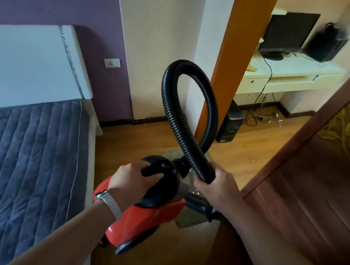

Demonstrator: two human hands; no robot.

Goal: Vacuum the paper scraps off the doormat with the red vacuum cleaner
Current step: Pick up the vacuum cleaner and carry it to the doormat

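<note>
The right hand (215,188) was wrapped round the free end of the black corrugated hose (167,106), fingers closed on it. The hose mouth pointed downward at the hand. The left hand (135,180) gripped the black carry handle (153,170) on top of the red vacuum cleaner (148,216). The body appeared to be lifted off the wooden floor (244,160).

From the front of the cleaner the hose rose in a tall loop and came back down into the right hand.

The doormat (189,218) lay on the floor directly below both hands and was largely covered by the cleaner and the forearms. Its long axis appeared to run away from the person toward the orange door post (229,72). The paper scraps (194,192) showed as small white specks on the grey-beige pile, just below the right hand.

The right hand was therefore the nearer one. The coming move would probably require lowering the hose mouth straight down onto the mat.
</note>
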